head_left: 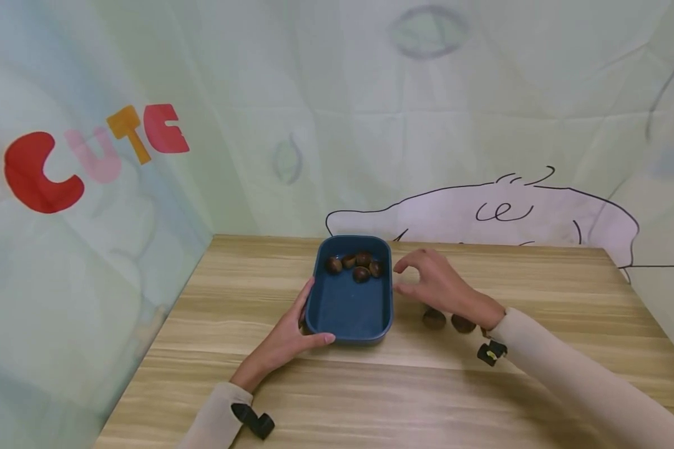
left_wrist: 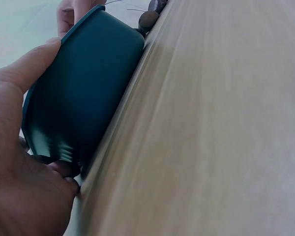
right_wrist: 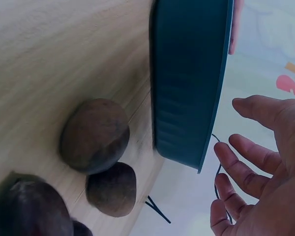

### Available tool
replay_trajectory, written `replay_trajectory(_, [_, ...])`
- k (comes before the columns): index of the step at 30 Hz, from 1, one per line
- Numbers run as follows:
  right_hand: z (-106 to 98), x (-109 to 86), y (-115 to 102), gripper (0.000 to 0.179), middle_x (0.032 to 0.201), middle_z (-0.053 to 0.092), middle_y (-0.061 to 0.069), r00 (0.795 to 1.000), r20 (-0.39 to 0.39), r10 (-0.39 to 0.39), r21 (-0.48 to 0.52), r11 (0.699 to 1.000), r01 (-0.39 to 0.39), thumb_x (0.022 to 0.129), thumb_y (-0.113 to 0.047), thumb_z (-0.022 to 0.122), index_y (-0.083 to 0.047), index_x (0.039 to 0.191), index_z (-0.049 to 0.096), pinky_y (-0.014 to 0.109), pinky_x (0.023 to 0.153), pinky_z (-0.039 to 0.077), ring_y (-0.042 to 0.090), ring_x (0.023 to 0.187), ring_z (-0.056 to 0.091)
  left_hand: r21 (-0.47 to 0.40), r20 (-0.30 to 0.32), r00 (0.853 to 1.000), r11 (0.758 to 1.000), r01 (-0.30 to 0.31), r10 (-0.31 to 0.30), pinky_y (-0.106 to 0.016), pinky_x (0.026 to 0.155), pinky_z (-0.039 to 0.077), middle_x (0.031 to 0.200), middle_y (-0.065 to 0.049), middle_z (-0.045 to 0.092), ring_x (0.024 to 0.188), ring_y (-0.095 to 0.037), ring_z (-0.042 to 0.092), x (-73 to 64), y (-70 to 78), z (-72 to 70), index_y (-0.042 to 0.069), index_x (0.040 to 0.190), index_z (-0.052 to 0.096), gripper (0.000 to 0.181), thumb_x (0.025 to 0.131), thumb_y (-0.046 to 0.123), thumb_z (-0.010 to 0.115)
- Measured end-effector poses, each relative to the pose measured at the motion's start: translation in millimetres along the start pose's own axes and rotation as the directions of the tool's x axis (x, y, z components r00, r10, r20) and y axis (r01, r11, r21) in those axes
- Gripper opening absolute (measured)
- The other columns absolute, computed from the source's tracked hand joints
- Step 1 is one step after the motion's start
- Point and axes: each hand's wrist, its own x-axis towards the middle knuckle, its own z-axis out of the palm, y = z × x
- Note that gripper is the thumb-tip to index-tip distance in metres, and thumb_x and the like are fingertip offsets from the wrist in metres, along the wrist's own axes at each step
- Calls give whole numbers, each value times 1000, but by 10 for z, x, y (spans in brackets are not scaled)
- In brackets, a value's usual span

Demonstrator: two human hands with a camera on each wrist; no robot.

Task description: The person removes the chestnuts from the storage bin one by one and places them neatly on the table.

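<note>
A dark blue rectangular tray (head_left: 348,312) sits on the table, several brown chestnuts (head_left: 362,274) gathered toward its far end. My left hand (head_left: 283,340) grips the tray at its near left corner, thumb on the rim and fingers along the left side. Just off the tray's right edge is my right hand (head_left: 435,284), its fingers loosely bent and parted with nothing between them. Under that hand, loose chestnuts (head_left: 434,319) lie on the wood; the hand and wrist partly cover the group. The right wrist view shows several of these chestnuts (right_wrist: 96,135) close together beside the tray's outer wall (right_wrist: 189,73).
The wooden table (head_left: 404,399) ends at the back against a pale printed cloth (head_left: 337,125). Another stretch of cloth, with coloured letters (head_left: 45,171), borders the left side. Each wrist carries a small black strap mount (head_left: 253,421).
</note>
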Motion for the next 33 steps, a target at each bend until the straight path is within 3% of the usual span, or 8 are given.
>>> replay_trajectory(16, [174,283,-110,31,118,81,10,992,51,-120,-39,992,122,92,-20,91,-2,117,83,55,100,52,35,115,64,-12,3,1000,1000,10,-10,-62,132,20,185,-6,10,168,-34,21,4,-10,-4,33,179,7,123,91,40,93])
replay_trajectory(21, [255,355,-132,29,117,80,12,982,75,-175,-71,981,180,93,-18,91,-2,115,83,56,104,52,34,117,63,-14,4,1000,1000,11,-11,-62,132,19,185,-5,10,168,-34,21,-5,-20,-2,32,179,7,123,91,43,92])
replay_trajectory(25, [322,423,-141,29,111,80,11,971,88,-220,-111,967,229,91,-18,92,-3,114,84,52,100,52,31,112,61,-17,6,1000,1000,6,-5,-63,132,19,185,-6,10,168,-34,21,-10,-13,2,31,179,6,123,91,42,92])
replay_trajectory(33, [443,536,-139,31,105,82,7,968,121,-220,-192,951,241,89,-22,95,-5,113,85,48,102,49,28,112,59,-13,4,1000,1000,11,-11,-63,132,19,185,-6,10,168,-34,19,-7,1,6,33,179,7,123,91,43,92])
